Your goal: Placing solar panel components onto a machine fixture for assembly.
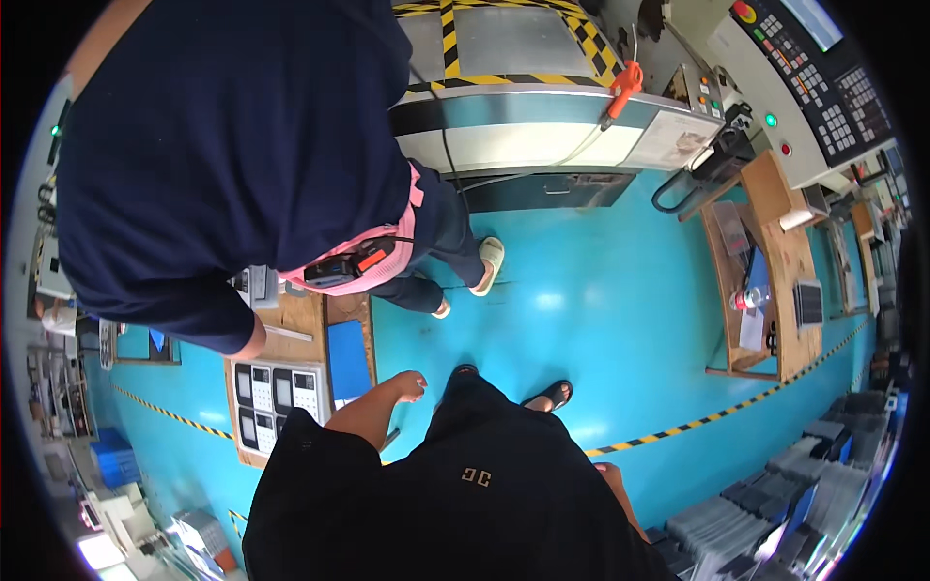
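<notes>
While my left hand is at seven o'clock, fingers half curled, my right hand is well apart from it at five, mostly hidden by my black shirt; I cannot tell whether either closes on anything. Near my left, at eight o'clock, white devices with dark screens and small keypads sit in rows on a wooden surface, a flat blue panel beside them. A co-worker in navy stands at ten o'clock. The floor is glossy turquoise, crossed by yellow-and-black tape. At one o'clock an orange air gun hangs on a machine; a keyed control panel is at two. A small gold emblem marks my shirt; print on the machine's white sheet is too small to read.
</notes>
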### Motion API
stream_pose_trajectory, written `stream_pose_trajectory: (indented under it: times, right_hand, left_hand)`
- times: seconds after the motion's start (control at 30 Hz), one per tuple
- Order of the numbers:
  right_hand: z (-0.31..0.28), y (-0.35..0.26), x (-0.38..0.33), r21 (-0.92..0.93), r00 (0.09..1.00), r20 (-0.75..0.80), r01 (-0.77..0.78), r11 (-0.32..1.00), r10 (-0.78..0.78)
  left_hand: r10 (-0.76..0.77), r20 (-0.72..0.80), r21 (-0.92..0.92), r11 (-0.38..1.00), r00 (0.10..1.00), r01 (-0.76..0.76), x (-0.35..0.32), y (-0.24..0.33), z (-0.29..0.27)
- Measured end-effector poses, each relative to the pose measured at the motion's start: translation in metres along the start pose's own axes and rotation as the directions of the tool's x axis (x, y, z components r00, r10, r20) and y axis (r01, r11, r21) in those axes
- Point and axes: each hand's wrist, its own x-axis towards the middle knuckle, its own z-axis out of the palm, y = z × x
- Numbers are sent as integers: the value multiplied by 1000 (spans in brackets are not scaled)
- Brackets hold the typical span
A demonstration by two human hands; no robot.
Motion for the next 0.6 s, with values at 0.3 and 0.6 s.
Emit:
stream_pose_trajectory:
  times: [0.3, 0.6]
  right_hand:
    - [-212, 59, 123, -10, 985, 11, -170, 985, 170]
    - [-281, -127, 225, -187, 981, -123, 126, 974, -150]
  left_hand:
    - [233, -114, -45, 970, 966, -239, 19, 167, 97]
    - [199, -167, -6, 979, 966, -202, 70, 183, 114]
